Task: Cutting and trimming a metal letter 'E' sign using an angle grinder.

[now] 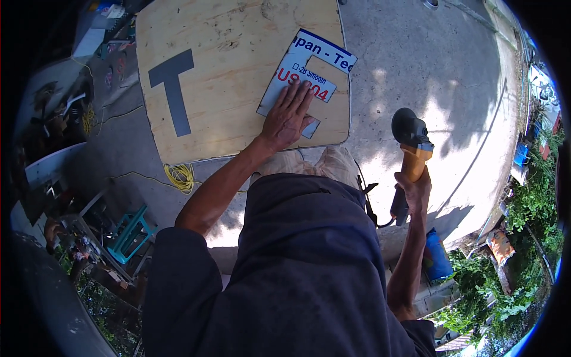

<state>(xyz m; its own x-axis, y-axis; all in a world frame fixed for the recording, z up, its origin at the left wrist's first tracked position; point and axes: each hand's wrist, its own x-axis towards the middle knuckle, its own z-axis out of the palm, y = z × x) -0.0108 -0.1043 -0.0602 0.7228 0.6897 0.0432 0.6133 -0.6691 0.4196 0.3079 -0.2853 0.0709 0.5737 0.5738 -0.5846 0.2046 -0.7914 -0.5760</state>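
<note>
My left hand (287, 116) rests with fingers stretched on a white cut-out sheet piece (288, 55) with blue and red print, which has a rectangular opening and lies on the right part of a plywood board (226, 89). A grey T-shaped piece (180, 101) lies on the board's left part. My right hand (416, 190) grips a yellow and black angle grinder (415, 152), held to the right of the board with its dark disc upward in the picture. A dark cord runs from the grinder's lower end.
A coiled yellow cord (181, 177) lies by the board's lower left corner on concrete ground (404, 53). A teal plastic stool (126, 235) is at lower left among clutter. A blue drum (439, 256), plants and assorted items line the right side.
</note>
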